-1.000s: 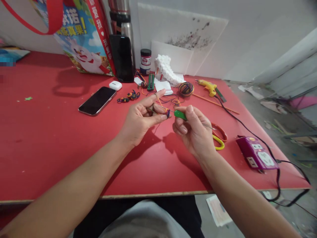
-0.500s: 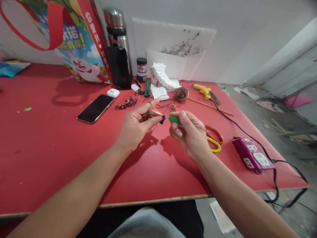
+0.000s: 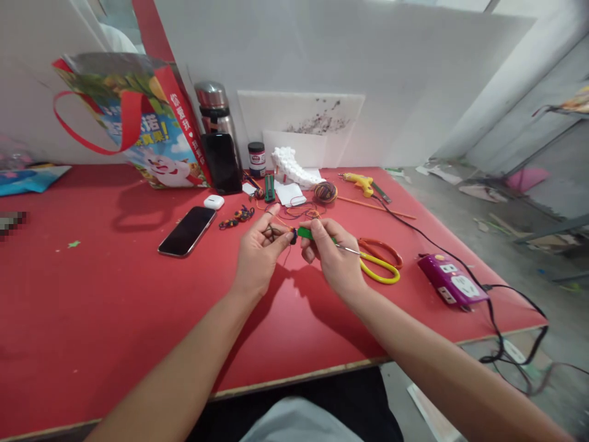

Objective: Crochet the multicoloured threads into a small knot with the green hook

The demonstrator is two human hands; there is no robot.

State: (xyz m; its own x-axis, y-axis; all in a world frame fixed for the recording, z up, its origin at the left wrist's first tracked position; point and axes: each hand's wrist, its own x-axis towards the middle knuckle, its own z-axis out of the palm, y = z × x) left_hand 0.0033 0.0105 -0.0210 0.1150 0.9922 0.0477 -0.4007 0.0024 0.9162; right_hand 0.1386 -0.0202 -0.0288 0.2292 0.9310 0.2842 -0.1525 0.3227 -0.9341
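Near the middle of the table, my right hand grips a crochet hook by its green handle, its metal rear end sticking out toward the scissors. Pinched between thumb and fingers of my left hand is a small dark crochet piece. The hook's tip meets this piece, its very end hidden. Orange and dark yarn runs over my left fingers, and loose strands trail back to a multicoloured yarn ball. Several finished-looking dark and orange crochet bits lie left of my left hand.
Scissors with red and yellow handles lie just right of my right hand. Further right are a purple power strip and a yellow glue gun with its cord. A phone, earbud case, bag and steel flask stand left.
The camera view has tilted up, so the table things sit lower in the picture. My hands have come closer together, with the hook's handle nearer the crochet piece.
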